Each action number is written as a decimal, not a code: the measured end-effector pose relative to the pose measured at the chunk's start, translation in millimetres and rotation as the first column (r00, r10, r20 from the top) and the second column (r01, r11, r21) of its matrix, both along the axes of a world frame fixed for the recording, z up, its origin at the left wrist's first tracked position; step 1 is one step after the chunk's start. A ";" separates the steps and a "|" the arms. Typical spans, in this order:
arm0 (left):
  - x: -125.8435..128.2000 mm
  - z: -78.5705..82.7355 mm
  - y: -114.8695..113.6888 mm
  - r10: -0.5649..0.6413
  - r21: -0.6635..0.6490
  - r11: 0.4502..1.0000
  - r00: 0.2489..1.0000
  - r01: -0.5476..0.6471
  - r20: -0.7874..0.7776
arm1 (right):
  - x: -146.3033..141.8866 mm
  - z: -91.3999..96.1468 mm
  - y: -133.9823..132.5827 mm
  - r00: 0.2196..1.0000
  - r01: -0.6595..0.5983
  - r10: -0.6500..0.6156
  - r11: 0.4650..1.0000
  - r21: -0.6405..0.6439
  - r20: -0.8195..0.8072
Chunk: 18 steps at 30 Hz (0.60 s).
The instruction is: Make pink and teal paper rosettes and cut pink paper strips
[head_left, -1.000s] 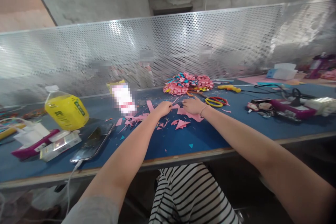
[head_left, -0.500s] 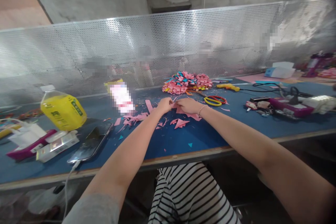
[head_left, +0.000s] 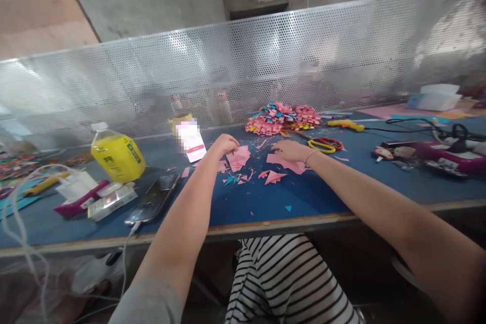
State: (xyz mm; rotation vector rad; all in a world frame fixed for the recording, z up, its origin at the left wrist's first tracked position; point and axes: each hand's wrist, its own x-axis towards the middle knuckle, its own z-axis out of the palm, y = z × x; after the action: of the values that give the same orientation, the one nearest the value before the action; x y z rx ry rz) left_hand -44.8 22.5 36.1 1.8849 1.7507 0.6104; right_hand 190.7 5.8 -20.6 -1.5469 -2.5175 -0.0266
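Observation:
Above the blue tabletop, my left hand [head_left: 227, 144] has its fingertips closed at the edge of a cut pink paper piece [head_left: 240, 159]. To its right, my right hand [head_left: 290, 151] is bent over the worktop with its fingers a little apart, and nothing shows in them. Just below that hand lies a larger pink paper sheet [head_left: 287, 164], partly covered by the palm and wrist. A folded pink paper scrap [head_left: 272, 177] rests nearer to me. Small pink and blue scraps [head_left: 239, 178] are scattered under my left hand.
Behind stands a heap of pink and blue paper flowers [head_left: 275, 117]. Scissors with red and yellow handles [head_left: 322, 145] and a yellow glue gun [head_left: 345, 124] lie right. Left are a lit phone [head_left: 194, 147], a dark phone [head_left: 154, 197] on a cable and a yellow bottle [head_left: 117, 154]. A perforated metal screen [head_left: 266, 55] backs the table.
My hands, close together before, have parted. The left one has moved left, with the pink paper piece now beside its fingertips. The view has turned slightly left.

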 end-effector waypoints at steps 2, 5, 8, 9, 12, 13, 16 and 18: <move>-6.9 -3.7 -0.1 0.009 -0.083 0.997 1.000 -0.010 -0.012 | 5.9 2.6 0.2 1.000 0.021 -0.021 1.000 -0.012 -0.011; -9.9 -8.1 0.8 0.016 -0.090 0.996 0.994 -0.026 -0.105 | 18.4 6.0 0.9 0.998 0.031 -0.032 0.999 -0.017 -0.054; -8.5 -9.5 2.0 0.003 -0.075 0.997 0.990 -0.013 -0.140 | 30.6 6.7 2.8 0.993 0.057 -0.058 0.998 -0.005 -0.099; -7.7 -9.7 2.0 -0.007 -0.077 0.997 0.990 -0.004 -0.142 | 33.2 6.5 3.5 0.992 0.071 -0.070 0.997 0.002 -0.109; -5.0 -10.2 1.1 -0.041 -0.097 0.995 0.989 0.028 -0.142 | 31.9 5.5 3.7 0.988 0.070 -0.065 0.997 0.031 -0.142; -4.1 -10.4 0.6 -0.061 -0.101 0.994 0.989 0.047 -0.136 | 27.9 5.2 2.8 0.985 0.058 -0.050 0.997 0.046 -0.167; -1.4 -10.6 -0.3 -0.157 -0.066 0.986 0.985 0.153 -0.069 | 7.4 5.1 -3.0 0.958 0.020 0.008 0.995 0.094 -0.287; 0.7 -9.7 -0.8 -0.243 -0.011 0.970 0.970 0.243 0.019 | -9.1 5.8 -8.6 0.928 -0.010 0.047 0.995 0.102 -0.370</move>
State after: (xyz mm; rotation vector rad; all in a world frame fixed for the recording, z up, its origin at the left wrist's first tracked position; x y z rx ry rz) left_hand -44.1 21.7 26.4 2.0378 1.4779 0.5192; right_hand 181.6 -2.8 -14.9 -1.3311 -2.2047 0.1335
